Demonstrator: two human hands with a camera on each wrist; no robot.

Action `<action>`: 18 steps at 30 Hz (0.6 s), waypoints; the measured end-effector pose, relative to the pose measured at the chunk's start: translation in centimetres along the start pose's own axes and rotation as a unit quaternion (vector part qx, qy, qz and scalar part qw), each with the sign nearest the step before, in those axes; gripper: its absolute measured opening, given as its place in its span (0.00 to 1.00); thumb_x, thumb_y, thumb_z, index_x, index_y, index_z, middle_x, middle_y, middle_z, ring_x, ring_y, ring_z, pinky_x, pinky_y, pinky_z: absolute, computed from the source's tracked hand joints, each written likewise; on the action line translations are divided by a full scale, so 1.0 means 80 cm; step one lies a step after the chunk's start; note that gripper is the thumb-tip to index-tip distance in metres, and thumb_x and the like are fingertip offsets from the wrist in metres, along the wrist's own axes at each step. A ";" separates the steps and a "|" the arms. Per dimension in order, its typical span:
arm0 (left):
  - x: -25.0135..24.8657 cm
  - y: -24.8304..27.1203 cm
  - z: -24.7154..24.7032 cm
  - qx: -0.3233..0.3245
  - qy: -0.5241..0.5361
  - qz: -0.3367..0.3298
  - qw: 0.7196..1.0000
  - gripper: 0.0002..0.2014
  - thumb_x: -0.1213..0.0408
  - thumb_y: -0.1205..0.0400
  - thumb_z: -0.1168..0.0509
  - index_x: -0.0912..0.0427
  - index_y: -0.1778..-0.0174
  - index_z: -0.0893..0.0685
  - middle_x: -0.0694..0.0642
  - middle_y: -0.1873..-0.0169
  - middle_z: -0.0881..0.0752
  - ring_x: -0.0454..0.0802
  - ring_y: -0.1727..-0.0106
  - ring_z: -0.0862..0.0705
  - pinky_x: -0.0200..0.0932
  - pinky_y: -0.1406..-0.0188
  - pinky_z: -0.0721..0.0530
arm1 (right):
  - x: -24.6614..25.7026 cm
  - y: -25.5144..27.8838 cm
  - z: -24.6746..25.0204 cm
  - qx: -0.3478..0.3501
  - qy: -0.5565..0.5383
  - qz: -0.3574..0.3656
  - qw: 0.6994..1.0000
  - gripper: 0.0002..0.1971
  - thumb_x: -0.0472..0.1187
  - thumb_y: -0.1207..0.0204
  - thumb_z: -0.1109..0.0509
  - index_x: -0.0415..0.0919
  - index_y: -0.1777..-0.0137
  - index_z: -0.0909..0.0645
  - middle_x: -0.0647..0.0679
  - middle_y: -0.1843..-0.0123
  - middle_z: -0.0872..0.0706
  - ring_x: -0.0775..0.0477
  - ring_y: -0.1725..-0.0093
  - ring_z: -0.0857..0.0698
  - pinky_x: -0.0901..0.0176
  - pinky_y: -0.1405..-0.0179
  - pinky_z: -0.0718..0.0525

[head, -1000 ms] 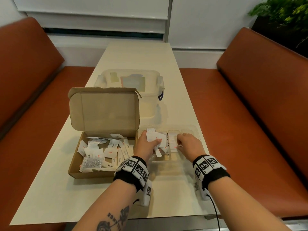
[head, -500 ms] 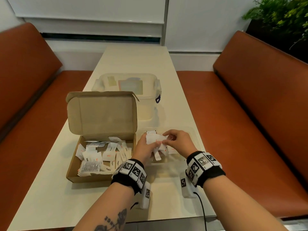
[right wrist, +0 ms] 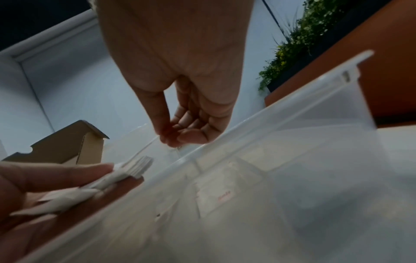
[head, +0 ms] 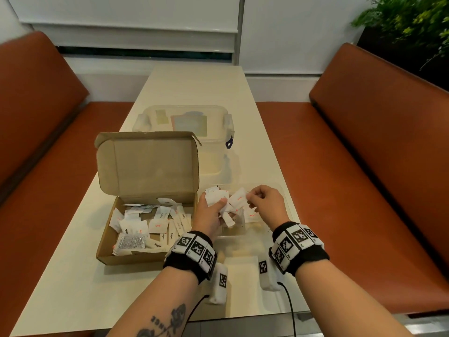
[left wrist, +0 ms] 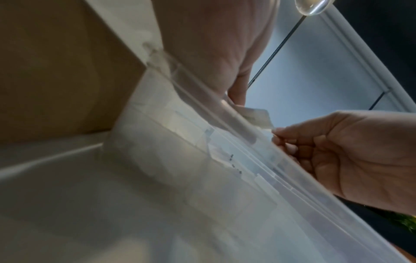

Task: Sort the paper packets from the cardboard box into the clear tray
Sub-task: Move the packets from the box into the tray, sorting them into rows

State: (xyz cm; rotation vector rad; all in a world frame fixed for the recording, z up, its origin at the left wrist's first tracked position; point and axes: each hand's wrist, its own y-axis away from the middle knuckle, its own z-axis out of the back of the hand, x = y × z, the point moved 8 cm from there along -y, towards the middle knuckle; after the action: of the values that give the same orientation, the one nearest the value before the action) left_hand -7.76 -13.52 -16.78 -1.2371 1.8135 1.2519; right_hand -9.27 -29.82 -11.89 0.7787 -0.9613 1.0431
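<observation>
— Over the clear tray (head: 286, 210), near the table's (head: 199, 83) front edge: left hand (head: 210, 215) curled round a bunch of paper packets (head: 215, 197), thumb on top, packet ends sticking up and down out of the fist.

— And beside it?

— Right hand (head: 264, 205), just to the right, fingers bent, thumb and fingertips pinching the edge of one packet (head: 237, 199) at the side of that bunch. Same pinch seen from the left wrist, right at the tray's rim.

— Anything lying in the tray?

— A few packets (head: 251, 215) on its floor under the hands, one with red lettering. Cannot tell which compartment.

— Left of the tray?

— Cardboard box (head: 145, 257), touching or nearly touching the tray's left side, lid standing open. Loose pile of more packets (head: 145, 222) inside, some marked Sugar, Salt, Pepper.

— Behind?

— Lidded clear plastic container (head: 184, 122), farther back on the table. Orange bench seats (head: 364, 190) either side, green plant (head: 408, 20) at top right.
</observation>
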 end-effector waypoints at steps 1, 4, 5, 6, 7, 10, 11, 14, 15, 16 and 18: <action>0.000 0.001 -0.001 0.002 -0.008 -0.003 1.000 0.15 0.75 0.18 0.37 0.55 0.39 0.24 0.57 0.49 0.15 0.56 0.51 0.13 0.60 0.51 0.15 | -0.001 0.000 0.001 -0.008 -0.004 -0.003 1.000 0.06 0.35 0.25 0.30 0.41 0.64 0.21 0.47 0.67 0.15 0.53 0.67 0.17 0.63 0.65 0.20; 0.000 0.002 -0.004 0.012 -0.050 -0.013 0.999 0.17 0.74 0.19 0.34 0.55 0.37 0.24 0.59 0.47 0.14 0.57 0.51 0.12 0.59 0.53 0.13 | -0.002 0.003 -0.001 -0.014 0.007 -0.005 1.000 0.05 0.35 0.26 0.30 0.39 0.62 0.20 0.46 0.66 0.14 0.51 0.66 0.17 0.61 0.62 0.21; -0.001 0.002 -0.004 0.010 -0.064 -0.016 0.998 0.17 0.74 0.20 0.33 0.54 0.38 0.24 0.61 0.46 0.14 0.59 0.49 0.12 0.59 0.52 0.12 | -0.004 0.004 -0.002 -0.012 0.012 -0.007 1.000 0.05 0.35 0.26 0.30 0.39 0.63 0.20 0.47 0.67 0.15 0.51 0.65 0.17 0.60 0.62 0.21; -0.001 0.001 -0.002 0.004 -0.077 -0.020 0.997 0.17 0.74 0.21 0.32 0.53 0.40 0.23 0.61 0.46 0.14 0.60 0.48 0.12 0.61 0.51 0.13 | -0.006 0.005 -0.003 -0.008 0.021 -0.008 1.000 0.05 0.34 0.27 0.30 0.40 0.63 0.20 0.48 0.67 0.15 0.50 0.64 0.17 0.59 0.61 0.20; -0.003 0.000 -0.001 -0.003 -0.089 -0.024 0.996 0.16 0.74 0.21 0.32 0.51 0.43 0.23 0.62 0.45 0.14 0.61 0.47 0.13 0.62 0.49 0.13 | -0.007 0.006 -0.003 -0.002 0.029 -0.010 1.000 0.05 0.34 0.27 0.29 0.41 0.63 0.20 0.49 0.67 0.16 0.50 0.63 0.17 0.59 0.60 0.20; -0.006 0.000 -0.001 0.002 -0.122 -0.027 0.992 0.17 0.75 0.22 0.31 0.51 0.44 0.23 0.63 0.44 0.15 0.62 0.45 0.14 0.68 0.46 0.15 | -0.006 0.008 -0.008 0.037 0.041 -0.011 0.998 0.06 0.38 0.27 0.28 0.44 0.52 0.20 0.50 0.59 0.15 0.50 0.57 0.18 0.60 0.55 0.20; -0.005 0.001 -0.002 0.011 -0.126 -0.024 0.992 0.17 0.75 0.22 0.32 0.53 0.42 0.23 0.64 0.44 0.15 0.63 0.45 0.14 0.69 0.46 0.16 | -0.005 0.006 -0.010 0.055 0.046 -0.008 0.997 0.12 0.39 0.27 0.27 0.45 0.45 0.22 0.49 0.56 0.15 0.51 0.55 0.18 0.58 0.52 0.19; -0.004 0.004 -0.005 0.022 -0.119 -0.014 0.992 0.18 0.75 0.21 0.32 0.56 0.38 0.25 0.64 0.45 0.16 0.64 0.45 0.14 0.72 0.47 0.17 | 0.004 0.004 -0.018 0.116 0.069 0.007 0.991 0.16 0.36 0.28 0.25 0.45 0.41 0.18 0.44 0.62 0.19 0.49 0.59 0.19 0.57 0.52 0.21; -0.004 0.004 -0.005 0.020 -0.111 -0.014 0.994 0.19 0.75 0.21 0.33 0.57 0.36 0.25 0.64 0.44 0.16 0.64 0.45 0.14 0.73 0.47 0.17 | 0.005 0.005 -0.019 0.128 0.068 0.013 0.989 0.12 0.34 0.28 0.25 0.43 0.46 0.15 0.42 0.64 0.21 0.48 0.61 0.21 0.60 0.55 0.22; -0.004 0.004 -0.004 0.016 -0.099 -0.014 0.995 0.18 0.75 0.20 0.33 0.58 0.36 0.25 0.65 0.44 0.16 0.64 0.45 0.14 0.73 0.47 0.17 | 0.005 0.005 -0.017 0.127 0.065 0.014 0.990 0.08 0.34 0.29 0.25 0.42 0.51 0.13 0.42 0.66 0.22 0.49 0.64 0.22 0.65 0.60 0.23; -0.006 0.004 -0.001 0.003 -0.073 -0.018 0.997 0.16 0.75 0.19 0.35 0.56 0.38 0.25 0.63 0.46 0.16 0.62 0.47 0.13 0.71 0.48 0.16 | -0.001 0.001 -0.002 0.081 0.064 0.008 0.995 0.03 0.34 0.30 0.24 0.40 0.57 0.14 0.48 0.71 0.20 0.55 0.71 0.23 0.77 0.71 0.27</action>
State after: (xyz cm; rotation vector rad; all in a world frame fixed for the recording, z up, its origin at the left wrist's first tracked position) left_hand -7.85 -13.37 -16.27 -1.1387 1.6829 1.2818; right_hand -9.34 -29.66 -11.99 0.8269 -0.7825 1.1814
